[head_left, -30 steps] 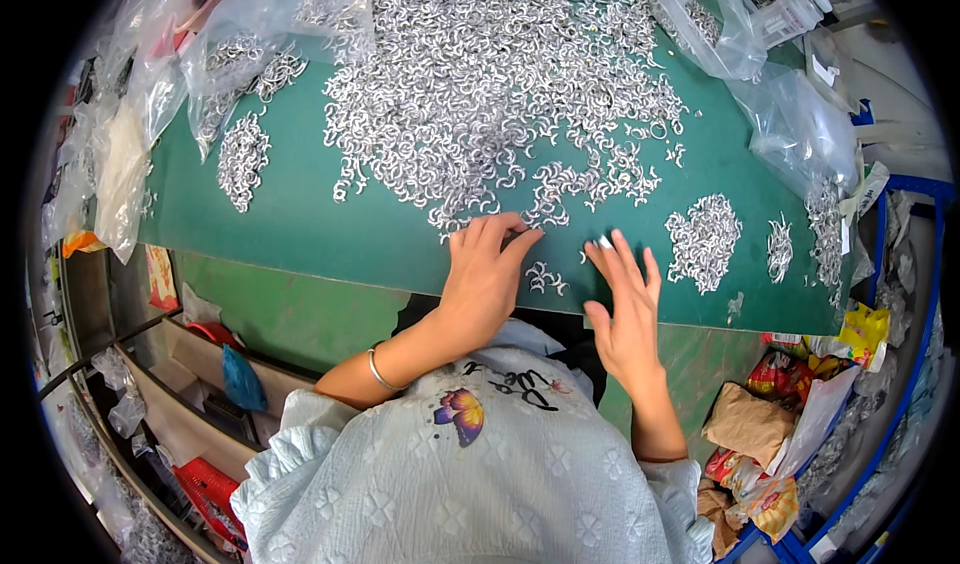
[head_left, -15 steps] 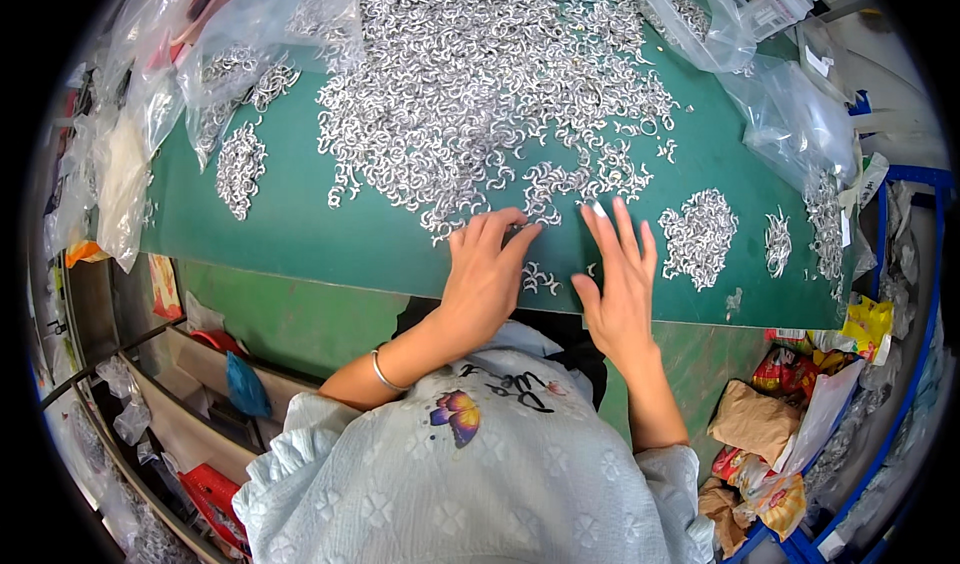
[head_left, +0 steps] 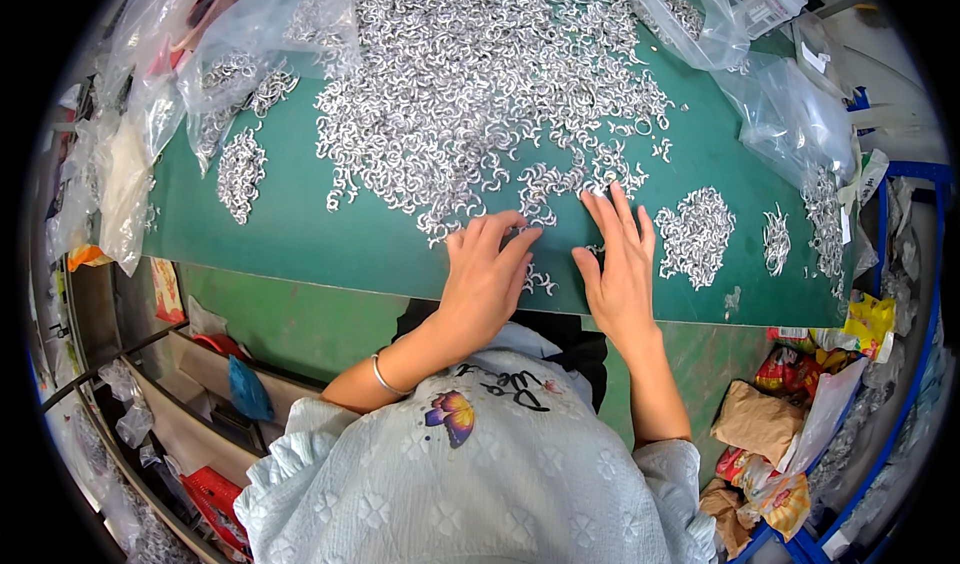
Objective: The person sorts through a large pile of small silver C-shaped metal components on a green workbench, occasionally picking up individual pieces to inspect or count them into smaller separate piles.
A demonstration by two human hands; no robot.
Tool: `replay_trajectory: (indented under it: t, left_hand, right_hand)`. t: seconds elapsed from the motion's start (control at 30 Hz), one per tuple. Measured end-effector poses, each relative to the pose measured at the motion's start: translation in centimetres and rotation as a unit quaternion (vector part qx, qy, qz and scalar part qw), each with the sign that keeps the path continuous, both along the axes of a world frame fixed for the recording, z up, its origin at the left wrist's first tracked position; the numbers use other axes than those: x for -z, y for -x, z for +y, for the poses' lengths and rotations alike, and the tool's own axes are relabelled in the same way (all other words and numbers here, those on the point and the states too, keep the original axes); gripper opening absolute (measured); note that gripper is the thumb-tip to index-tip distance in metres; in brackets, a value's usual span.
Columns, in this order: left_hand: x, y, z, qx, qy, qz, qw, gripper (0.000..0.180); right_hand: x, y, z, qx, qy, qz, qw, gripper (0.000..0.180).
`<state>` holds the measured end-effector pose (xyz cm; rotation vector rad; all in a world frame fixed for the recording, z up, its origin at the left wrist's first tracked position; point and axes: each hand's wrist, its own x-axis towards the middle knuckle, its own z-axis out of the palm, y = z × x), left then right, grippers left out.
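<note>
A large heap of small curved silvery metal pieces (head_left: 450, 94) spreads over the green tabletop (head_left: 290, 229). At its near edge, my left hand (head_left: 480, 284) bends its fingers, with thumb and forefinger tips close together in a pinch; anything between them is too small to make out. Beside that hand lie a few loose pieces (head_left: 540, 282), partly hidden by it. My right hand (head_left: 622, 282) rests on its right with fingers stretched out and thumb apart. Its fingertips touch the pieces at the lower right fringe of the heap. No piece shows in its grasp.
Right of my right hand sit a small pile (head_left: 697, 239) and a narrower pile (head_left: 776, 241). Another pile (head_left: 240, 176) lies at the left. Clear plastic bags (head_left: 800, 114) flank the table, and a white bottle (head_left: 775, 4) lies far right. Drawers (head_left: 200, 384) stand below left.
My right hand's fingers have reached slightly farther forward onto the pieces. My left hand stays in nearly the same place and pose.
</note>
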<state>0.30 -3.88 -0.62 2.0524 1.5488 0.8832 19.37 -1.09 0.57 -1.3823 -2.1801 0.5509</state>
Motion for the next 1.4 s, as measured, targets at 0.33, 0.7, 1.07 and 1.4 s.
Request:
replay_trajectory:
  t: [0.33, 0.7, 1.07, 1.4]
  left_hand:
    - [-0.2, 0.1, 0.1, 0.002, -0.003, -0.002, 1.0, 0.033]
    - [-0.1, 0.4, 0.0, -0.005, -0.001, -0.016, 1.0, 0.033]
    - [0.0, 0.6, 0.0, -0.009, 0.003, -0.013, 1.0, 0.032]
    - [0.2, 0.7, -0.1, -0.006, 0.008, -0.017, 1.0, 0.032]
  right_hand:
    - [-0.3, 0.4, 0.6, -0.009, 0.005, -0.007, 1.0, 0.055]
    - [-0.5, 0.4, 0.9, -0.011, -0.016, -0.004, 1.0, 0.056]
    - [-0.6, -0.4, 1.0, -0.016, -0.007, -0.007, 1.0, 0.054]
    - [-1.5, -2.6, -1.4, -0.031, 0.054, -0.047, 0.997, 0.056]
